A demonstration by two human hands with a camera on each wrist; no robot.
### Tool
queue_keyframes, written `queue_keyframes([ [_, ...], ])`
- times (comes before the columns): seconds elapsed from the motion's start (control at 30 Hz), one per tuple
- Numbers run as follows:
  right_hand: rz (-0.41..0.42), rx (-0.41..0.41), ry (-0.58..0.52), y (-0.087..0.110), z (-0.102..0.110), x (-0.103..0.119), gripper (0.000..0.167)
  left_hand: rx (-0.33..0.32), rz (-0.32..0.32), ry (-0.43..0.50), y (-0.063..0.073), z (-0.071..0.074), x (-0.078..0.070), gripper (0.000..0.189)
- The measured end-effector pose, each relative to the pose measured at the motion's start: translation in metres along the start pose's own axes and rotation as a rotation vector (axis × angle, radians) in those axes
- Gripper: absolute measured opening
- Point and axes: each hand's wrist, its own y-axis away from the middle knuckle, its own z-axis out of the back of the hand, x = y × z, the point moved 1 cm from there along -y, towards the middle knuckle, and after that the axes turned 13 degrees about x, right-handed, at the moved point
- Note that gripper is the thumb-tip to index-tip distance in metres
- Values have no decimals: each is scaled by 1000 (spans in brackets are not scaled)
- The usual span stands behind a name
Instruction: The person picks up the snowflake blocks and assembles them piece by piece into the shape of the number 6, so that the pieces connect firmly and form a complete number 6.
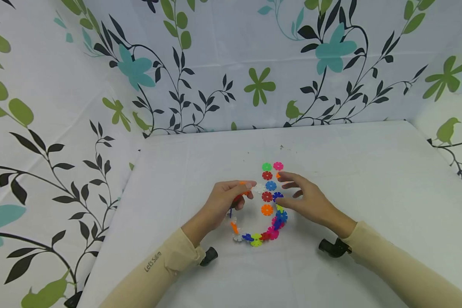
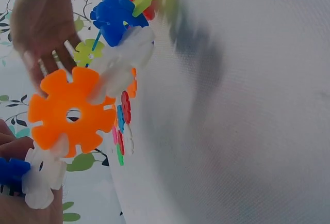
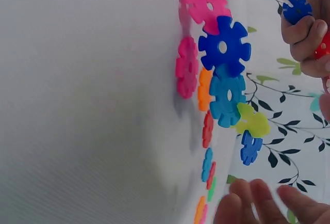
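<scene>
My left hand (image 1: 225, 199) pinches one end of a chain of notched plastic discs. A white disc (image 1: 259, 188) sticks out past its fingertips, and a red disc (image 3: 323, 48) shows between its fingers. The chain loops below through an orange disc (image 2: 72, 114), a yellow-green disc (image 1: 256, 242) and pink ones, then up to a dark blue disc (image 3: 251, 148) at its other end. Beside that end, my right hand (image 1: 308, 199) has its fingers and thumb apart with nothing between them; the right wrist view shows its fingertips (image 3: 260, 190) below the blue disc.
Loose discs lie flat in two columns on the white table, among them a green disc (image 1: 267, 166), a pink disc (image 1: 278, 166) and an orange disc (image 1: 267, 210). A leaf-patterned cloth (image 1: 215, 64) hangs behind the table.
</scene>
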Motion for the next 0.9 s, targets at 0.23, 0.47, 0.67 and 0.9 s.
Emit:
queue_keyframes([
  [0.23,-158,128,-72,2,-5,-12,78,-35,35,40,-2,4,3,32],
  [0.47,-153,135,-68,-6,-14,-15,61,-63,59,65,-3,7,5,31],
  [0.67,-71,34,-52,-3,-19,-9,53,-67,74,76,-2,9,8,29],
  [0.9,45,-86,29,1,-19,9,52,-22,44,25,-1,9,8,32],
])
